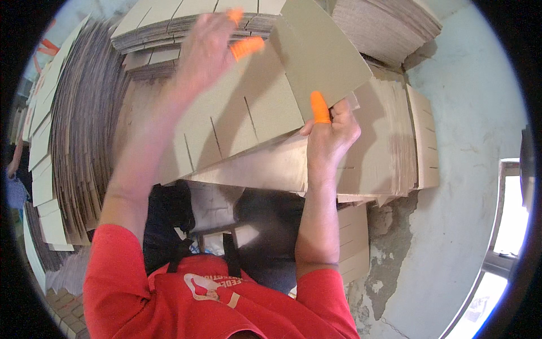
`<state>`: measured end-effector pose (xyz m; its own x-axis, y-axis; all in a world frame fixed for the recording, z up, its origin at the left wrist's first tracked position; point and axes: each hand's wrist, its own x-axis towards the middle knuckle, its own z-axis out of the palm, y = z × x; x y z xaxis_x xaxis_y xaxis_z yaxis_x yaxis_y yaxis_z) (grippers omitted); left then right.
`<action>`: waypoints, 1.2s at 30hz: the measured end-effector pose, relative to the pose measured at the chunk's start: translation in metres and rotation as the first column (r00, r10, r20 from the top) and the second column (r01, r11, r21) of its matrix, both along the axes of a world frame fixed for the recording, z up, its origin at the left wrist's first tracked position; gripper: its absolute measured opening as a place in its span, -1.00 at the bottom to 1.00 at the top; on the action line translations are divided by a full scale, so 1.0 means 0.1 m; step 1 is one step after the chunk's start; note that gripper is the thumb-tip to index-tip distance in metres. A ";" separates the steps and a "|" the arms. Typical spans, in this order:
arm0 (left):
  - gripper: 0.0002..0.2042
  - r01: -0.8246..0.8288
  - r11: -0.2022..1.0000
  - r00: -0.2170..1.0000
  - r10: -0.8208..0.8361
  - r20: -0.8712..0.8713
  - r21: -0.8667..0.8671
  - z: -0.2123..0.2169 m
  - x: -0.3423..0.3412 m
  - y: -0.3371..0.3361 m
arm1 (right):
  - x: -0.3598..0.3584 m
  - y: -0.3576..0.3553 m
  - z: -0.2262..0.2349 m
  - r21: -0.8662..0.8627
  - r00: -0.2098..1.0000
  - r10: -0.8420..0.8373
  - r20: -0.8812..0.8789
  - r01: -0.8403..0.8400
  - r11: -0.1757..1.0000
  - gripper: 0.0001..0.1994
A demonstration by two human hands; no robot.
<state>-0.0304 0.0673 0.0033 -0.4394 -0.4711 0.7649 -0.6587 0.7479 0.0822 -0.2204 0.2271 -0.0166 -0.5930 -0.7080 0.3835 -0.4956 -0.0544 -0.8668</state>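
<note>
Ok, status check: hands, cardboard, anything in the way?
Left hand flat on slotted cardboard sheet. Right hand grips its edge. Cardboard stacks crowd close.

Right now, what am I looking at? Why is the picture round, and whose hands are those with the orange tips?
The picture comes from a small camera worn on a person's head, looking down at their own arms. Its lens sees very wide, so the picture looks round and straight edges bend near the rim.

There is no machine here, just a person in a red shirt working with two hands. The orange tips are rubber finger covers.

The left hand is raised and lies against a slotted cardboard sheet, a flat brown piece with narrow cuts in it. The right hand grips the edge of that sheet, one orange-tipped finger pointing up.

All around are big stacks of cardboard sheets, some lying flat, some fanned out. On the right is a pale, worn concrete surface.
</note>
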 end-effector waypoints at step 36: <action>-0.67 0.122 0.948 0.928 -0.004 0.372 -0.295 0.03 -0.20 -0.34 | 0.07 -0.03 -0.09 -0.103 0.990 -0.078 -0.117 0.067 0.992 -0.76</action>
